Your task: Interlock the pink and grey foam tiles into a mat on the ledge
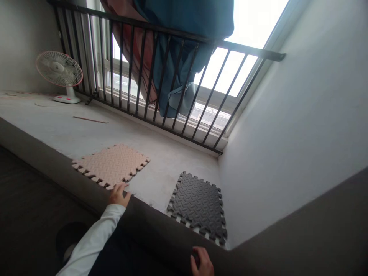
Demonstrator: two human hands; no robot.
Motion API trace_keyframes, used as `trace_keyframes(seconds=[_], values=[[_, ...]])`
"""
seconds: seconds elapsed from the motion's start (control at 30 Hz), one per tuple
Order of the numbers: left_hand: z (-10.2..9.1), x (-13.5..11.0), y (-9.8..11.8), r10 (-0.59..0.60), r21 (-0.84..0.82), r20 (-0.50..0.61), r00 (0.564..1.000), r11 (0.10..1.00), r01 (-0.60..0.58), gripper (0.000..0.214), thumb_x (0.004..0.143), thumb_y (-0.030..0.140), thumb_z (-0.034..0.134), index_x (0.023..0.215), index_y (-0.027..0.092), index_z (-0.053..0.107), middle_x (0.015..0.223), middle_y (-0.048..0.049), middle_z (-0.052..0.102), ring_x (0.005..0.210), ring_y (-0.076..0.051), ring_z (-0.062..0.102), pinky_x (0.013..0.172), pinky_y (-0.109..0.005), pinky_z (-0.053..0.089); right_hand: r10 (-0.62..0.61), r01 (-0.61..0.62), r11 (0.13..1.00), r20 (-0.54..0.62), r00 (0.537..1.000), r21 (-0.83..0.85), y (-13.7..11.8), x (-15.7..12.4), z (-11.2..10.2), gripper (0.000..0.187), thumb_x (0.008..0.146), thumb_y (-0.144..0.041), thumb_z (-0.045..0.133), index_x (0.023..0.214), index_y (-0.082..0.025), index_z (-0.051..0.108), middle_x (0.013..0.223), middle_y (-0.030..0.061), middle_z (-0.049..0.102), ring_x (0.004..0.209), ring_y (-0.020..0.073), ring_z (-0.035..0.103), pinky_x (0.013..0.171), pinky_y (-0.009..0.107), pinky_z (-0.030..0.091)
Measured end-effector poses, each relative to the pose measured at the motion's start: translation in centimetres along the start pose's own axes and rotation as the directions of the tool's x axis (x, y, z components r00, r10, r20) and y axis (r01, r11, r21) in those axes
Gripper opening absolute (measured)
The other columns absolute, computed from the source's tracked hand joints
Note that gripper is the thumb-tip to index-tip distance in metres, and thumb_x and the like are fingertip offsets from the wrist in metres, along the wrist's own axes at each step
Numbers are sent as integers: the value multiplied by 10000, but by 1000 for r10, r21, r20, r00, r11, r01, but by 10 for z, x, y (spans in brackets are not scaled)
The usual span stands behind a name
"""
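Note:
My left hand (118, 195) rests at the ledge's front edge, by the near corner of a pink interlocking foam mat (115, 163). Its thumb stands apart from the fingers, and the fingertips seem to touch the mat's rim. A dark grey foam mat (198, 205) of the same kind lies flat to the right, near the wall. Low in the view, below that grey mat, my right hand (202, 262) hangs in the air with fingers loosely bent. A gap shows between its thumb and fingers, with nothing visible in it.
Both mats lie on a pale window ledge (158, 180). Along its back runs a black metal railing (161, 71) with blue and pink curtains (172, 57) hanging over it. A fan (60, 73) and a thin strip (90, 120) are on the left. A white wall (287, 126) bounds the right.

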State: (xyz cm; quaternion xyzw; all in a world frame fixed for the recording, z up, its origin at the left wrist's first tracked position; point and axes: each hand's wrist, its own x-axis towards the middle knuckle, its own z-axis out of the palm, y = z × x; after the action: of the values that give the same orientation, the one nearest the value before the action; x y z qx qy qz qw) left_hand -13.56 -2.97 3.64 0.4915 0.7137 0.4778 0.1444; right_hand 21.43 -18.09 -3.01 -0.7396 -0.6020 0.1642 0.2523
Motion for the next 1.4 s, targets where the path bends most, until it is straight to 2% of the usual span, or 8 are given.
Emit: trace_keyframes(seconds=[0.07,0.13,0.2,0.3,0.7,1.0,1.23,1.4], values=[[18,-32,27,-257,-406,213,943,854,325,217,577,208,543,787,189,597,846,-45,598,762,-169,556,741,-303,441,-17,10,996,-79,997,-92,-8,17,-10,244,753,-201,411,905,-217,601,938,55,603,807,160,580,769,251,452],[32,-66,45,-456,-604,517,724,405,686,201,604,202,547,802,193,583,783,-24,616,688,-137,571,628,-270,453,35,-58,972,-100,994,-227,-18,35,-21,247,759,-211,397,907,-200,595,960,75,595,858,175,573,773,262,442],[40,-94,52,-516,-557,708,482,12,831,145,661,195,510,787,180,581,712,-8,618,591,-101,566,548,-237,439,133,-154,920,-82,988,-362,-29,52,-30,226,764,-240,408,880,-185,594,938,95,594,868,196,573,760,287,438],[38,-111,49,-602,-485,741,298,-173,858,95,705,191,488,728,170,578,594,25,595,446,-62,514,429,-194,367,249,-241,834,-52,967,-497,-40,69,-37,220,777,-291,420,867,-166,578,915,124,593,863,221,580,737,323,435],[20,-111,46,-642,-575,683,350,-176,799,92,689,180,494,664,170,581,525,28,569,425,-68,495,439,-198,341,323,-330,882,-76,943,-337,-66,98,-67,324,749,-375,427,983,-153,456,833,140,636,752,227,603,636,332,399],[16,-116,42,-618,-558,700,357,-162,814,99,697,201,479,666,184,572,550,23,571,439,-72,498,453,-205,353,371,-372,928,-196,908,31,-202,128,-91,309,703,-398,482,908,-167,473,852,127,620,795,226,579,644,306,390],[24,-118,30,-664,-572,650,369,-107,813,71,686,237,483,664,194,535,559,19,559,424,-84,484,416,-217,334,-227,208,970,165,960,124,-366,102,-22,520,643,-394,599,1067,-142,435,1093,160,502,965,258,514,797,380,378],[27,-113,19,-698,-590,604,385,-67,804,100,725,270,410,671,235,486,526,15,533,423,-128,479,441,-271,365,-441,385,894,299,846,230,-353,57,12,418,648,-343,579,1031,-190,512,1026,81,546,919,200,523,823,335,385]])
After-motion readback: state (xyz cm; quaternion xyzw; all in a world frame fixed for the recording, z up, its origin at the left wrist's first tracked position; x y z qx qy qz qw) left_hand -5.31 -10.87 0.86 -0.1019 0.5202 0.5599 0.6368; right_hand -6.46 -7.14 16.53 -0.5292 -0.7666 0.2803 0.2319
